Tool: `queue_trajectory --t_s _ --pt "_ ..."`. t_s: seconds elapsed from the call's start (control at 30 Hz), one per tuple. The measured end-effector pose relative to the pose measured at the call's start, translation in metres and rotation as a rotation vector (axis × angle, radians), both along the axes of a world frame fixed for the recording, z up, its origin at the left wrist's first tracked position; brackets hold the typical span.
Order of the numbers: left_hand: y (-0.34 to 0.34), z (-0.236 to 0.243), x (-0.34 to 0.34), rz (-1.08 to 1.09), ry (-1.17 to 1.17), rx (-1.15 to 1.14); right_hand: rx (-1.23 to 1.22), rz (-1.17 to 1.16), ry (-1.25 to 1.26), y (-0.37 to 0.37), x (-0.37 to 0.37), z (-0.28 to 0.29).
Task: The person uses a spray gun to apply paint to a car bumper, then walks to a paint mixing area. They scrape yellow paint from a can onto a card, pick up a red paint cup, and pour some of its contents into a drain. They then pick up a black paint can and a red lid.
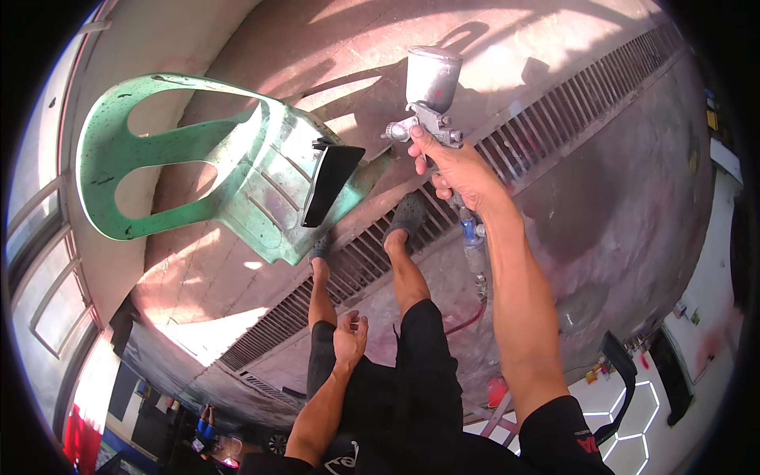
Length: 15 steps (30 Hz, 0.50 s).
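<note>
My right hand point(459, 169) is closed round the handle of a metal spray gun point(427, 123), held out over the floor. The gun has a grey paint cup point(434, 77) on top. Below the grip hang a blue-bodied fitting point(470, 230) and a hose. My left hand point(350, 337) is low in front of my thigh, its fingers loosely curled and a little apart, with nothing visible in it. A glossy black panel point(333, 184) stands tilted at the near end of a green plastic chair point(265, 178), left of the spray gun and apart from it.
A long floor grating point(546, 119) runs diagonally under my feet. Windows point(59, 293) line the left wall. A red hose point(467, 321) trails on the floor near my right leg. Behind me a person in blue point(207, 427) shows small at lower left.
</note>
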<state>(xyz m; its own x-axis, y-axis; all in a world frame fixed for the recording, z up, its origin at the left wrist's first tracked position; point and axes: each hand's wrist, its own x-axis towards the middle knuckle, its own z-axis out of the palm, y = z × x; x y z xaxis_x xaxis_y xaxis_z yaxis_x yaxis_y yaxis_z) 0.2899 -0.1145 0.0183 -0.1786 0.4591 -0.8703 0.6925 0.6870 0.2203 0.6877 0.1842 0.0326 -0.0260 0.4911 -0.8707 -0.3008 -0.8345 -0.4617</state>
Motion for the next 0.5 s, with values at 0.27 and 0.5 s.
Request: queue_trajectory --t_s 0.27,0.5 --pt "-0.017 0.002 0.022 -0.035 -0.011 -0.040 0.128 0.094 0.042 -0.011 -0.038 0.001" --pt "-0.017 0.011 0.007 -0.164 -0.070 -0.064 0.362 0.006 -0.540 -0.100 -0.101 0.016"
